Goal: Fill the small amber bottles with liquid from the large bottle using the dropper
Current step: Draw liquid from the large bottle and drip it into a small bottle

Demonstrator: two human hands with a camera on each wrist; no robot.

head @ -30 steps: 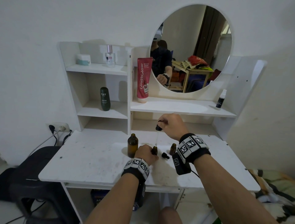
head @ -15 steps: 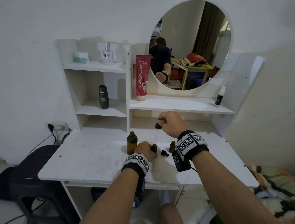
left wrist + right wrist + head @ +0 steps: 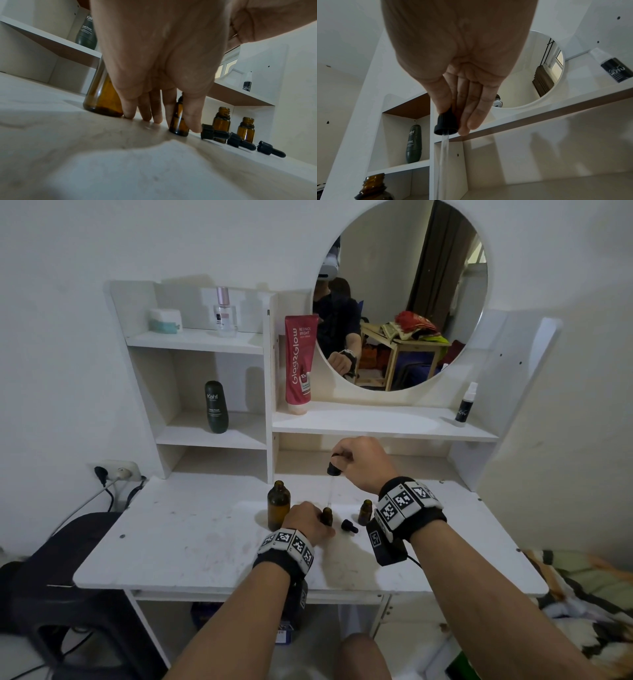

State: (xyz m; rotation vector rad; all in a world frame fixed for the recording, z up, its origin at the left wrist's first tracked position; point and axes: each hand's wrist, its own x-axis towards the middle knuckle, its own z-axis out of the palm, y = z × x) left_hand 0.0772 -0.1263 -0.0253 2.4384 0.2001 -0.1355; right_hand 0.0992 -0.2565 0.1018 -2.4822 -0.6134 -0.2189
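On the white table [image 3: 191, 535] my left hand [image 3: 310, 522] grips a small amber bottle [image 3: 327, 516], upright, between thumb and fingers [image 3: 169, 108]. My right hand [image 3: 344, 458] pinches the black bulb of a dropper [image 3: 335, 469] above it. The glass tube [image 3: 442, 155] points down, its tip at the small bottle's mouth. The large amber bottle [image 3: 278, 505] stands open just left of my left hand. Two more small open bottles [image 3: 221, 121] [image 3: 246, 128] stand to the right. Three black dropper caps [image 3: 240, 140] lie in front of them.
A white shelf unit with a round mirror [image 3: 400, 296] rises behind the table. A dark green bottle [image 3: 216, 407], a red tube [image 3: 298, 364] and a small spray bottle [image 3: 465, 405] stand on its shelves. A black stool [image 3: 61, 594] is at the left.
Both hands keep their holds and barely move. The dropper stays over the small bottle. The head view has shifted slightly.
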